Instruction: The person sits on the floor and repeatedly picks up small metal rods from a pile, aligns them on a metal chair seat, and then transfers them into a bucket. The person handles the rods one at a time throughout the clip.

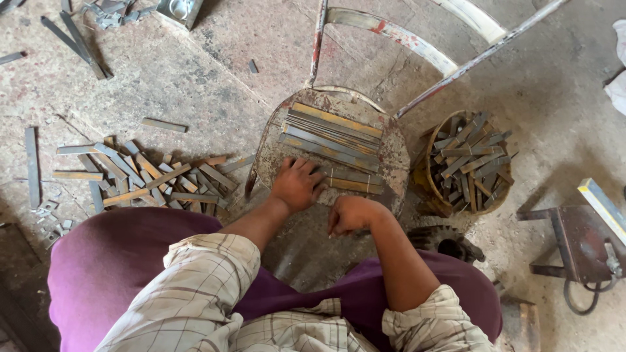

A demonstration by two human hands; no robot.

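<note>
My left hand (298, 183) lies palm down on the near side of a rusty round metal seat (396, 153), fingers spread over the flat metal strips (332, 133) laid side by side across it. My right hand (350, 214) hovers at the seat's near edge with its fingers curled; whether it pinches a small piece is hidden. The strips are grey and rust-brown, lined up in rows.
A loose pile of cut metal strips (147, 177) lies on the concrete floor at the left. A round basket (471, 163) full of strips stands at the right. A metal stand (580, 241) sits far right, a gear wheel (443, 240) by my knee.
</note>
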